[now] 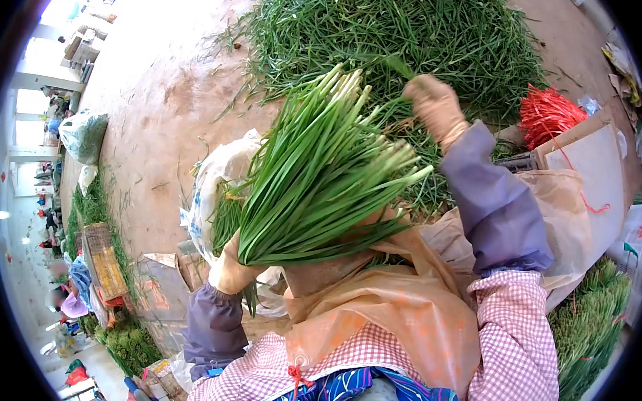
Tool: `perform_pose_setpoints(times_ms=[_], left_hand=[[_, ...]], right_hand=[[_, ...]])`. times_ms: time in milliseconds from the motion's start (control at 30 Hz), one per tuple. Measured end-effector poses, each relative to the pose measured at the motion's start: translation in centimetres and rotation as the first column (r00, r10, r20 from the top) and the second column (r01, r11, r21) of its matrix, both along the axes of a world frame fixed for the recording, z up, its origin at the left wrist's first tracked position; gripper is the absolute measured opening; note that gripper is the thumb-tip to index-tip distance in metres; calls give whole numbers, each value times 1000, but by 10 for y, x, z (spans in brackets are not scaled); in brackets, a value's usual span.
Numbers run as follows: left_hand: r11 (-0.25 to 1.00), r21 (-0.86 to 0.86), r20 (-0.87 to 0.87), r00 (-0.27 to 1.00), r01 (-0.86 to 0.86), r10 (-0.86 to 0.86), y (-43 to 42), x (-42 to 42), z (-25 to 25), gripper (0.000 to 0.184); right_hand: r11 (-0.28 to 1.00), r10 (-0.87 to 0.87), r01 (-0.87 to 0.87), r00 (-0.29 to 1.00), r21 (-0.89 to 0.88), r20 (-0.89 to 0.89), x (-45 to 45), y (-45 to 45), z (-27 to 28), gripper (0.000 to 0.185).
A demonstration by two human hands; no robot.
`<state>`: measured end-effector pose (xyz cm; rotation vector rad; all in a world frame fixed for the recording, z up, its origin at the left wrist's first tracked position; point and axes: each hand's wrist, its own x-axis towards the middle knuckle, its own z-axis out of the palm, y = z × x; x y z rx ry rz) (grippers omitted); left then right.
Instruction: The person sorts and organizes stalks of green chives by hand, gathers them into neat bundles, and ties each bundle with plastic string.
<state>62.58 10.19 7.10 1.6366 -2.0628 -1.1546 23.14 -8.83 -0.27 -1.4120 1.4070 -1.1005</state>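
A large fanned bunch of long green stalks lies over the lap, its pale cut ends pointing up and to the right. My left hand, in a pale glove, is closed round the gathered leaf end of the bunch. Above and right of the bunch is my right hand, also gloved, with its fingers pinched together on a few green blades. Behind it spreads a big heap of loose green leaves on the floor. A tan plastic apron covers the lap beneath the bunch.
Red ties rest by a cardboard box at the right. Bundled greens stand at the lower right. A white plastic bag is beside the bunch. Farther left are a filled bag, a crate and another person.
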Motion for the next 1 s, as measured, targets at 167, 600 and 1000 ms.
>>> perform_pose_setpoints(times_ms=[167, 600, 1000], left_hand=[[1000, -11, 23, 1000, -1, 1, 0, 3, -2, 56], [996, 22, -70, 994, -88, 89, 0, -10, 2, 44], [977, 105, -149, 968, -186, 201, 2, -18, 7, 51]], right_hand=[[909, -309, 123, 840, 399, 446, -74, -3, -25, 33], [933, -215, -67, 686, 354, 695, -28, 16, -5, 18], [924, 351, -380, 886, -41, -304, 38, 21, 43, 22]])
